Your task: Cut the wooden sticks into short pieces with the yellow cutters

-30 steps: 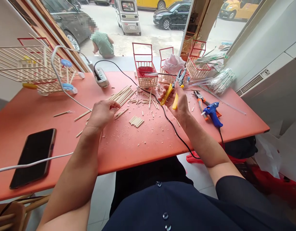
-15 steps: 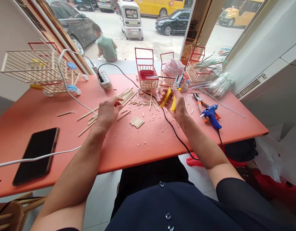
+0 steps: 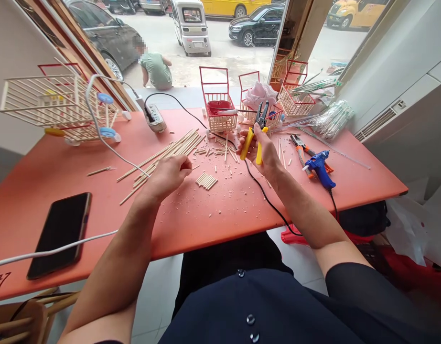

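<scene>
Red tabletop (image 3: 202, 229) (crumb-strewn), wooden sticks (image 3: 186, 144), yellow-handled pliers (image 3: 262, 117), tiled floor (image 3: 157, 289); cars (image 3: 259, 26) outside

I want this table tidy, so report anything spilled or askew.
Wood crumbs and offcuts lie strewn across the table, untidy around the neat stick row. The white cable crosses over the phone, looking oddly placed. I see no clear damage.

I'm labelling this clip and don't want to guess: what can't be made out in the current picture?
All in the head view:
Left hand: its back hides whether the curled fingers hold anything.
Yellow-handled pliers: the right hand covers part of the handles.
Black writing on the table: cut off by the left edge.
Yellow bus, top centre: roof cut off by the upper edge.
</scene>
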Action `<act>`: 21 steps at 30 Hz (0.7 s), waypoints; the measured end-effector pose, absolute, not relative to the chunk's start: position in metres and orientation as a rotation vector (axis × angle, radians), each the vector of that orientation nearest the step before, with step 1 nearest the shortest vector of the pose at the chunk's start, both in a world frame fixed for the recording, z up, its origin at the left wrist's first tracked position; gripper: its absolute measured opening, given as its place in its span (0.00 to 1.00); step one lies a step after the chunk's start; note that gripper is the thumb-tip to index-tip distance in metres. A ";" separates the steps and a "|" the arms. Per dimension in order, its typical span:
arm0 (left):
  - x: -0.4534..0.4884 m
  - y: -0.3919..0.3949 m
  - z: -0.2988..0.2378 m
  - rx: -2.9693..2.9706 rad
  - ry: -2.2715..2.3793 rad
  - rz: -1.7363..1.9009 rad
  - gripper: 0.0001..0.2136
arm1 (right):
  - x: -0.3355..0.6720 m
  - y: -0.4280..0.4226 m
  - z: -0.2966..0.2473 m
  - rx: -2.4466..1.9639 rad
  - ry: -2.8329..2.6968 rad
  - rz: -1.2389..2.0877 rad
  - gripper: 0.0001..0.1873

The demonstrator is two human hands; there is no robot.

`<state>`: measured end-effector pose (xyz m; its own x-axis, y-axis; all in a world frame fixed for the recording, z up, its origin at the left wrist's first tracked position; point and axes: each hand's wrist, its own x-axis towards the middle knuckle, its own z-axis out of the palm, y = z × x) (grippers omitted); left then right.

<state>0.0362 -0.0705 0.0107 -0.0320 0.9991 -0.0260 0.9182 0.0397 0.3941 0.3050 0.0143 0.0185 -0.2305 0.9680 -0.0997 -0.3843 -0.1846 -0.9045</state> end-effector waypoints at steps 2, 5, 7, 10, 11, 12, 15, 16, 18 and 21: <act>0.037 -0.075 0.019 1.924 1.942 0.386 0.06 | 0.304 0.013 0.018 -0.894 -0.957 1.655 0.33; 0.040 -0.079 0.028 1.894 1.911 0.332 0.08 | 0.303 0.013 0.017 -0.909 -0.959 1.673 0.33; 0.042 -0.080 0.030 1.871 1.913 0.325 0.09 | 0.303 0.013 0.016 -0.917 -0.969 1.679 0.33; 0.046 -0.081 0.030 1.851 1.915 0.346 0.11 | 0.303 0.013 0.016 -0.924 -0.988 1.678 0.33; 0.046 -0.081 0.029 1.852 1.918 0.354 0.11 | 0.303 0.012 0.017 -0.927 -0.993 1.674 0.33; 0.047 -0.081 0.028 1.854 1.925 0.358 0.10 | 0.303 0.012 0.017 -0.930 -0.998 1.672 0.32; 0.048 -0.079 0.025 1.854 1.947 0.337 0.09 | 0.303 0.011 0.018 -0.933 -1.011 1.672 0.32; 0.048 -0.079 0.024 1.852 1.951 0.326 0.09 | 0.303 0.011 0.018 -0.930 -1.014 1.673 0.32; 0.048 -0.077 0.023 1.856 1.950 0.315 0.09 | 0.302 0.009 0.019 -0.924 -1.020 1.678 0.32; 0.043 -0.076 0.021 1.865 1.915 0.308 0.10 | 0.301 0.007 0.021 -0.920 -1.019 1.687 0.31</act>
